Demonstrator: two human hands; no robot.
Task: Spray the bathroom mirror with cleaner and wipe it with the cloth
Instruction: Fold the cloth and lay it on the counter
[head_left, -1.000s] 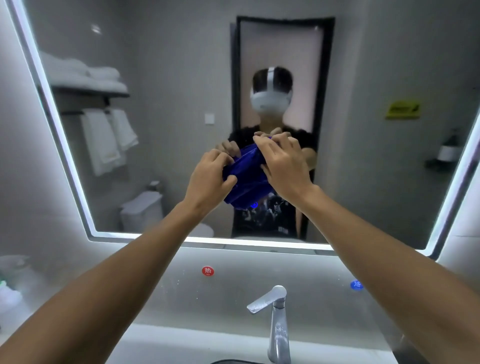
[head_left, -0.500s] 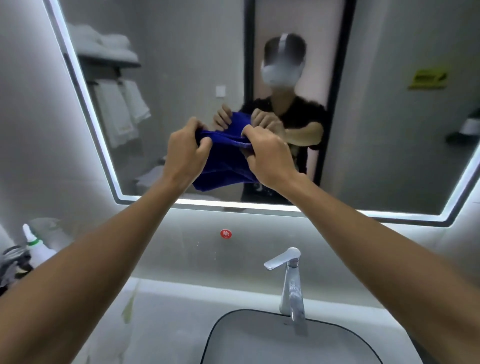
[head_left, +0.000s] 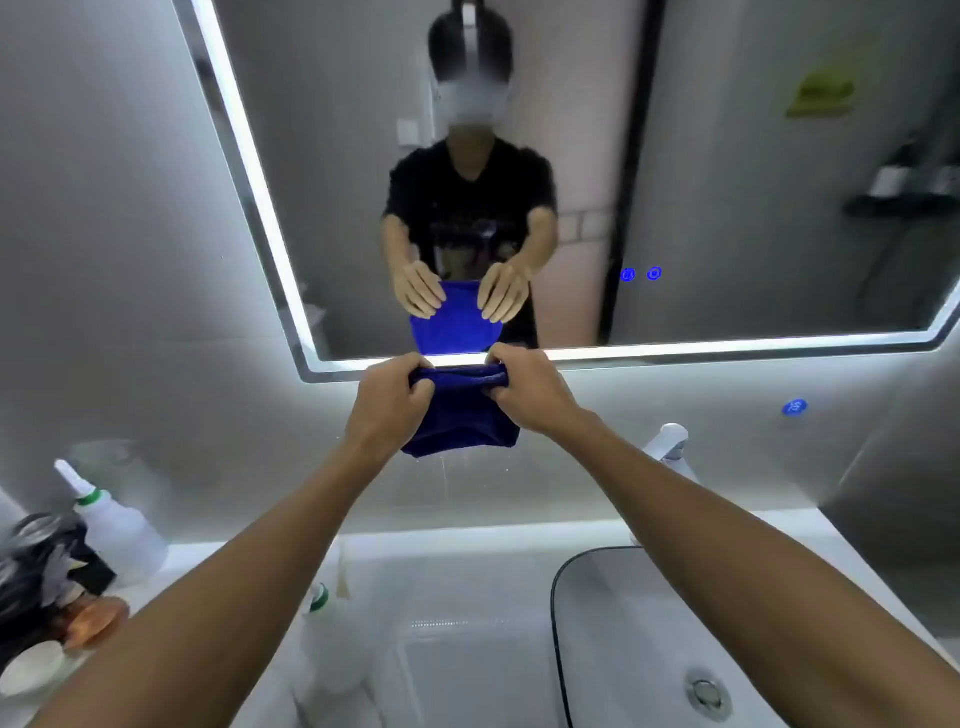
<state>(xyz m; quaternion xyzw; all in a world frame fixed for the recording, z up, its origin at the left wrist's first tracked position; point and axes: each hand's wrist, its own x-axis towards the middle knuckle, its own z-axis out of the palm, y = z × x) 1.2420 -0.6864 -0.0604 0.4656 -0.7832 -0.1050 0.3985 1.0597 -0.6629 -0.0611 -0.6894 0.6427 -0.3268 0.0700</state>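
You stand at a white counter (head_left: 457, 571) with a sink (head_left: 623, 649) in the lower right of the frame and a tap (head_left: 667, 441) behind it. The lit mirror (head_left: 727, 182) fills the top, with grey wall around it. A white bottle (head_left: 111, 525) stands at the lower left. In the middle, just under the mirror's bottom edge, your left hand (head_left: 387, 408) and right hand (head_left: 527, 392) each pinch the top edge of the blue cloth (head_left: 460, 421). That edge runs left to right, and the rest hangs down.
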